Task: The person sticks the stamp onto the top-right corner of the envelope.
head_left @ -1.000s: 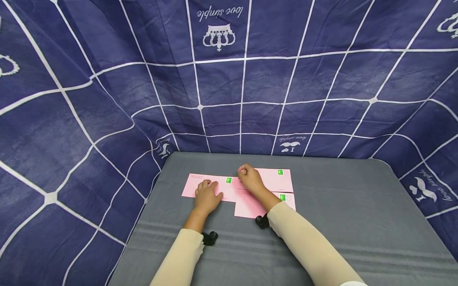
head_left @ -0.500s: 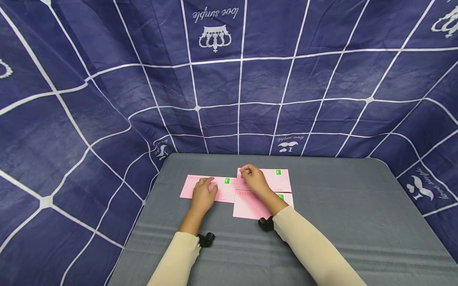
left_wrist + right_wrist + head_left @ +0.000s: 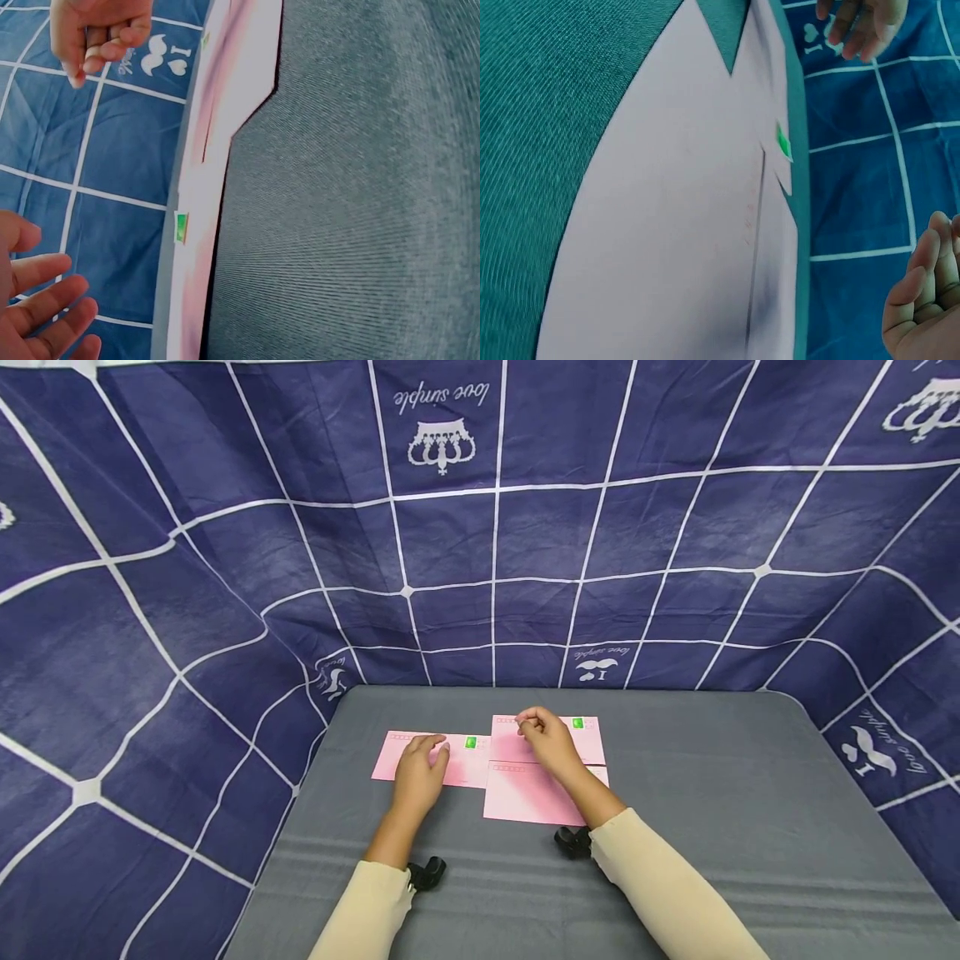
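Three pink envelopes with postcode boxes and a printed green stamp lie on the grey table. The left envelope meets the other two at its right end. At the right, the upper envelope sits directly behind the lower envelope. My left hand hovers over the left envelope, its fingers spread and relaxed, as the left wrist view shows. Over the upper envelope is my right hand, fingers loosely bent with nothing between them. My right forearm hides the lower envelope's right part.
The grey table extends to the right and in front of the envelopes. A blue curtain with white grid lines stands behind it and at both sides. Black wrist cameras sit below the sleeves.
My right hand has moved right, away from the left envelope and uncovering the upper envelope's left end. My left hand has lifted off the left envelope and drifted left. The envelopes stay in place.
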A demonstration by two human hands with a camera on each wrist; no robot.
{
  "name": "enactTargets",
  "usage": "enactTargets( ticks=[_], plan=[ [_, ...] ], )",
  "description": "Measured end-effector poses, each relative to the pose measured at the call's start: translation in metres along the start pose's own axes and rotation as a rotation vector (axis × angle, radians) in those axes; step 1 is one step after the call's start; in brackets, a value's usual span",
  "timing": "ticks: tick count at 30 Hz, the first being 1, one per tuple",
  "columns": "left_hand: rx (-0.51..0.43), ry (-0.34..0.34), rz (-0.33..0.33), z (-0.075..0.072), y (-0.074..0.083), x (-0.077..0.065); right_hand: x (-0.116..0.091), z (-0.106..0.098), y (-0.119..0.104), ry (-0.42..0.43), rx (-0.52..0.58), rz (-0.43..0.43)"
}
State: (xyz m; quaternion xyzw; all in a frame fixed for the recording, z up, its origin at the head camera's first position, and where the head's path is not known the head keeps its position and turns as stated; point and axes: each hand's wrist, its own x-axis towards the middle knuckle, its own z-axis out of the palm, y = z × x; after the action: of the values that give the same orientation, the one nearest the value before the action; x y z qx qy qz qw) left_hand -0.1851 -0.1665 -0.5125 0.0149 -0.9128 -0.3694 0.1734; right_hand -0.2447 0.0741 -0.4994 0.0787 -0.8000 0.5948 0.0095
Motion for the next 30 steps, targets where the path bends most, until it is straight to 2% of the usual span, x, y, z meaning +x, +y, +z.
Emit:
enactTargets(
  ticks=[5,14,22,30],
  plan=[
    [-0.026,0.012,0.017,-0.005,0.002,0.001,-0.002,-0.009,-0.002,0.016,0.041,-0.029],
    [-0.051,0.058,0.059,-0.009,0.006,0.000,-0.012,-0.029,-0.004,0.043,-0.015,-0.049],
    [-0.031,0.043,0.103,-0.012,0.008,0.000,-0.019,-0.051,0.002,0.105,-0.143,-0.147],
    [0.002,0.043,0.140,-0.017,0.009,-0.002,-0.033,-0.078,0.005,0.160,-0.223,-0.195]
  ],
)
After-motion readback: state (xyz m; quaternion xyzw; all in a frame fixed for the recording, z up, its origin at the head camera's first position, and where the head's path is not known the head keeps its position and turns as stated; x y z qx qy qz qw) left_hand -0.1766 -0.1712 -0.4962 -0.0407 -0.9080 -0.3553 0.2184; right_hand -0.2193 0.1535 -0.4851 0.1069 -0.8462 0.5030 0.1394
